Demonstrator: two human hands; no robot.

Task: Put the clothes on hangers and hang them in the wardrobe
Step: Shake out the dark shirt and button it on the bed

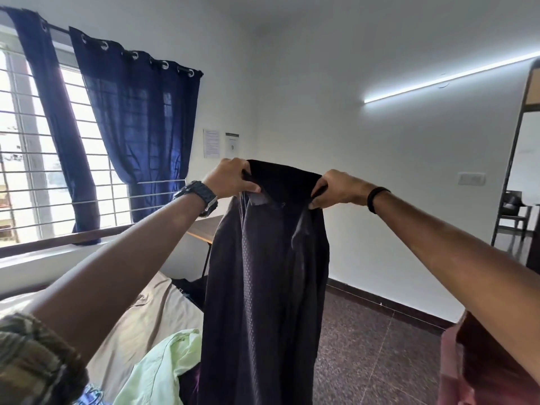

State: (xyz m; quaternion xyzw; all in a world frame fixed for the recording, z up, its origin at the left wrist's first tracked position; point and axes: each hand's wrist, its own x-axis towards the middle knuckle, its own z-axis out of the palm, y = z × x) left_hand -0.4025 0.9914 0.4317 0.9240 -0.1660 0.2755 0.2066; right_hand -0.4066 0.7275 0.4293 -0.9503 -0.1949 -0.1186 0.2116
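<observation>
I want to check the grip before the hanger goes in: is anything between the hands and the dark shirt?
No. The left hand and right hand both grip the dark shirt directly at its top, holding it up. No hanger or wardrobe is visible.

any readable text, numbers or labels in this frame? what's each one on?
"9": on the smaller wall notice, below a dark header strip too small to read.
Larger wall sheet left of it: printed paragraphs, too small to read.
Watch on the left wrist: no legible marking.
Dark shirt: no readable label.
</observation>
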